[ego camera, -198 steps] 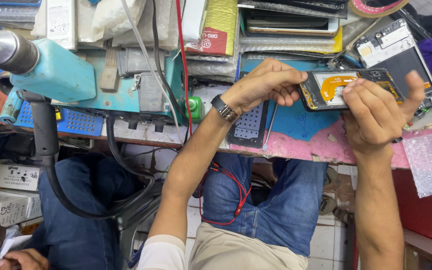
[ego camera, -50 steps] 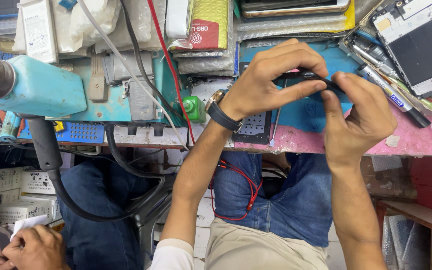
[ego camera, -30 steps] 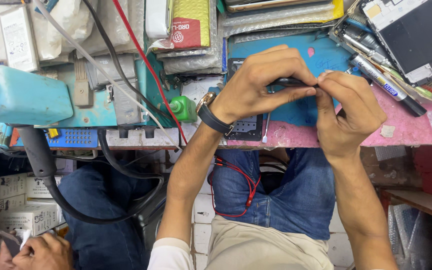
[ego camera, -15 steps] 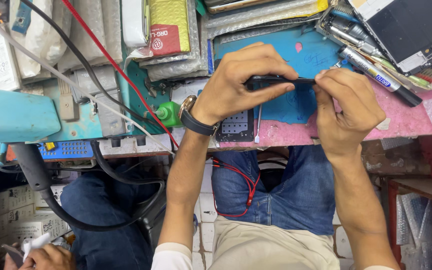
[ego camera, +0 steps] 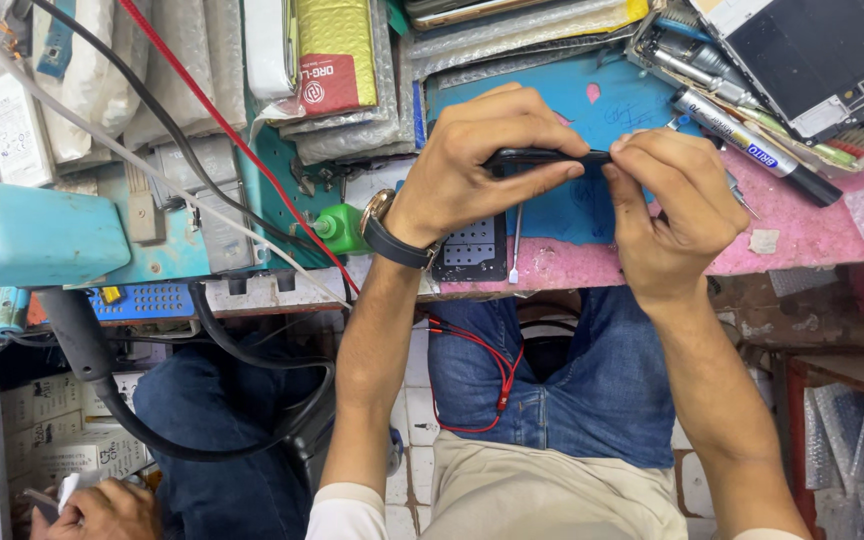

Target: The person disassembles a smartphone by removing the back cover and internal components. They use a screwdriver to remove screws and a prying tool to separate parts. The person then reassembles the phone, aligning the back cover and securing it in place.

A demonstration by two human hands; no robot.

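Fingers [ego camera: 542,135] of the left hand [ego camera: 477,165] are curled over a thin dark phone [ego camera: 542,157], clamped on it from above and below, and a wristwatch [ego camera: 392,235] is worn on that arm. The phone is seen edge-on as a slim black bar, held level above the blue mat [ego camera: 592,100] and clear of the bench [ego camera: 802,215]. Its right end is pinched by the closed fingertips of the right hand [ego camera: 677,215]; whether a small tool is held there cannot be told.

Below the phone, a thin metal tool [ego camera: 516,240] is laid on the mat beside a black perforated tray [ego camera: 472,250] at the bench's near edge. To the right, a grey marker pen [ego camera: 752,150] and an opened device [ego camera: 817,55] are crowded against the far corner. To the left, padded envelopes [ego camera: 337,60], a red cable [ego camera: 242,150] and a green bottle [ego camera: 344,228] are packed close. Little bare room is left around the hands except the pink strip of bench at the right. Another person's hand [ego camera: 102,510] is seen at the lower left.
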